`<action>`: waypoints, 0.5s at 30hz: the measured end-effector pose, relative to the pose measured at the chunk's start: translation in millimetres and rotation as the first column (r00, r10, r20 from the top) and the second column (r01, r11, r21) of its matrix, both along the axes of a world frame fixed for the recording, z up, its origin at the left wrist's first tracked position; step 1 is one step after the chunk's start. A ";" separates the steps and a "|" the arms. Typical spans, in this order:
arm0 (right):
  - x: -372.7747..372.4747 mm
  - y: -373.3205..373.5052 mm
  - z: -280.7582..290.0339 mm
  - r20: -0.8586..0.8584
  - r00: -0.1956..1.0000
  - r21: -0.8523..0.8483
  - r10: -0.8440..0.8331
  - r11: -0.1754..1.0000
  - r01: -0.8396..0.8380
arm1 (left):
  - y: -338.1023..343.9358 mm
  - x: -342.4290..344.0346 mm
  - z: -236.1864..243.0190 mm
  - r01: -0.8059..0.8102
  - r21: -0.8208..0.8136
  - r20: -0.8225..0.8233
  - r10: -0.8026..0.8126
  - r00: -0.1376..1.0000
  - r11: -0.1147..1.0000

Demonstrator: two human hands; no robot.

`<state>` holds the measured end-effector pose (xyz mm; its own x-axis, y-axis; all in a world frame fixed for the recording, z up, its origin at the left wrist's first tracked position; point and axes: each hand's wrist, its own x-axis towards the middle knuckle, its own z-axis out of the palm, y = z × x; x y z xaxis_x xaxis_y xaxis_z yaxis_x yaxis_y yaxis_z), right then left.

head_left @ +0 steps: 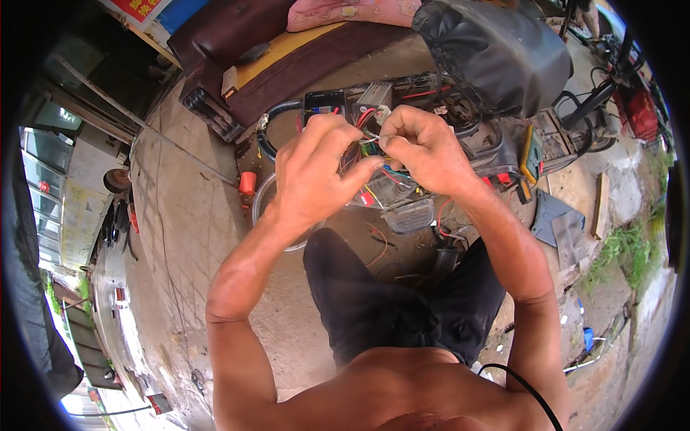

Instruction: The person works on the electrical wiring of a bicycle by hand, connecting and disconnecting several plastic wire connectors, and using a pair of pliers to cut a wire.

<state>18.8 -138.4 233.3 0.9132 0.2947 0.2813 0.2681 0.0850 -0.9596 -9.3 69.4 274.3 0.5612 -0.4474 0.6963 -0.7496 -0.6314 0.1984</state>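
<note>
In front of me both hands meet over a frame full of loose wiring. My right hand pinches a thin wire between thumb and fingertips. The same wire runs to the curled fingers of my left hand, whose thumb stretches out below it; the exact grip is partly hidden. Red wires rise just behind the fingertips. Under the hands lie more coloured wires, partly covered. A finned metal box and a black box sit behind.
A dark red sofa stands beyond the frame. A black padded seat rises at far right. To the right is a yellow-edged multimeter; an orange-red bottle stands at left. A black pedal-like plate lies near my knees.
</note>
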 end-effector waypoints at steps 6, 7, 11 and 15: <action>0.0 1.5 -1.5 -0.016 1.000 0.019 -0.009 1.000 0.009 | -6.7 12.3 -14.5 0.004 0.038 0.205 -0.012 0.979 0.999; 1.0 2.2 -3.5 0.017 0.999 -0.007 -0.041 0.999 0.041 | -6.9 8.7 -13.8 -0.010 0.054 0.198 -0.001 0.980 0.999; -5.2 1.6 5.2 0.133 0.987 -0.168 -0.091 0.979 0.113 | -9.1 0.5 -4.0 -0.079 0.158 0.283 0.032 0.958 0.984; -3.9 -1.6 6.3 0.151 0.984 -0.179 -0.094 0.976 0.121 | -6.7 11.8 7.1 0.045 0.272 0.337 -0.139 0.931 0.961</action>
<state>14.9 -140.0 239.6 0.8976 0.2566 0.3584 0.3994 -0.1291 -0.9077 2.4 62.7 281.4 0.2510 -0.6739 0.6949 -0.7980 -0.5504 -0.2454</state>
